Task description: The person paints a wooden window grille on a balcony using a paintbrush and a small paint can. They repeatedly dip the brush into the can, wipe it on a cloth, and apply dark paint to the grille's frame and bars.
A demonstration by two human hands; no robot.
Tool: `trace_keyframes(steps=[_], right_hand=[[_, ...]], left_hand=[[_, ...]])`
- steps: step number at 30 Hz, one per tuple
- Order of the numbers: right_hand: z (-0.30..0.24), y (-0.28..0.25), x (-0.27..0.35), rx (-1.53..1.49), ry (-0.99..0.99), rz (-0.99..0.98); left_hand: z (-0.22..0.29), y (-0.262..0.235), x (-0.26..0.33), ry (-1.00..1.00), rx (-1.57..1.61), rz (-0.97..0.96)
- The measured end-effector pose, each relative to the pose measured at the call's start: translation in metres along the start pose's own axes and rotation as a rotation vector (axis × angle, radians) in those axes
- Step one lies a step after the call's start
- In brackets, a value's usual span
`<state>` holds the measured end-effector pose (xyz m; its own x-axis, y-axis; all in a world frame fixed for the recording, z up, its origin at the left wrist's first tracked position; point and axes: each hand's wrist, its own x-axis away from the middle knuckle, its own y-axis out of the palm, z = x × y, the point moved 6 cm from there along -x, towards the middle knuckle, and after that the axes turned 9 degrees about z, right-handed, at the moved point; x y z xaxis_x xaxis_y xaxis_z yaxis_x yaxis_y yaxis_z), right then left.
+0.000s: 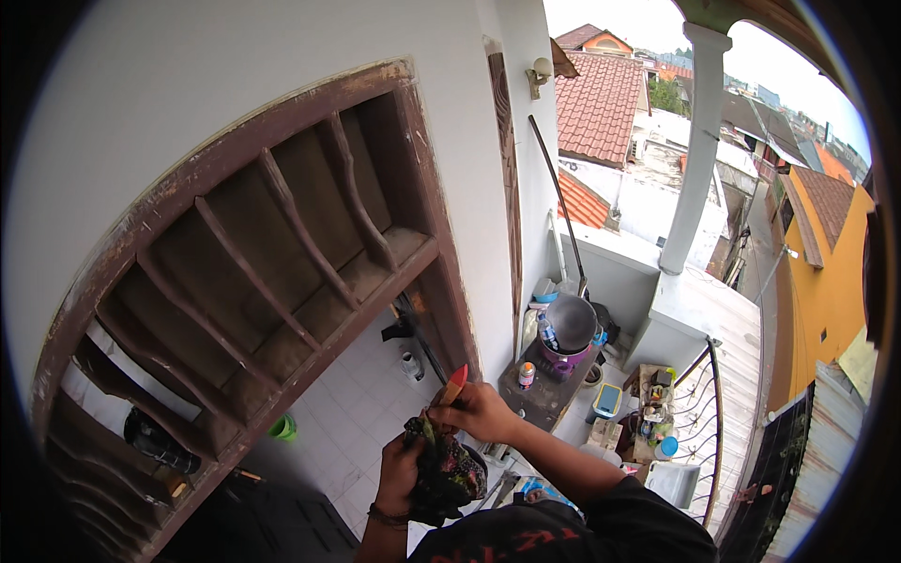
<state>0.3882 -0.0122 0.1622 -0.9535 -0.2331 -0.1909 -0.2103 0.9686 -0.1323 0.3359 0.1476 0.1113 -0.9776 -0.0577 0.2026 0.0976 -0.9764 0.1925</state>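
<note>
Up high, the right hand (483, 411) grips a paintbrush (453, 384) with a reddish tip, while the left hand (402, 464) clutches a dark rag (450, 474) just under it. Beside them, the brown arched window frame (282, 253) looks worn, patchy along its edge.

The arched frame (253, 263) stands left of the hands (441, 441), the bench (544, 389) to their right.
</note>
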Motion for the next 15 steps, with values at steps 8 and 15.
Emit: trace_keyframes(steps=[8,15], right_hand=[[-0.011,-0.010,0.009,0.126,-0.164,0.254],[-0.046,0.025,0.022,0.461,-0.815,0.215]], left_hand=[[0.003,-0.004,0.002,-0.089,0.079,0.130],[0.005,-0.021,-0.008,-0.037,0.450,0.079]])
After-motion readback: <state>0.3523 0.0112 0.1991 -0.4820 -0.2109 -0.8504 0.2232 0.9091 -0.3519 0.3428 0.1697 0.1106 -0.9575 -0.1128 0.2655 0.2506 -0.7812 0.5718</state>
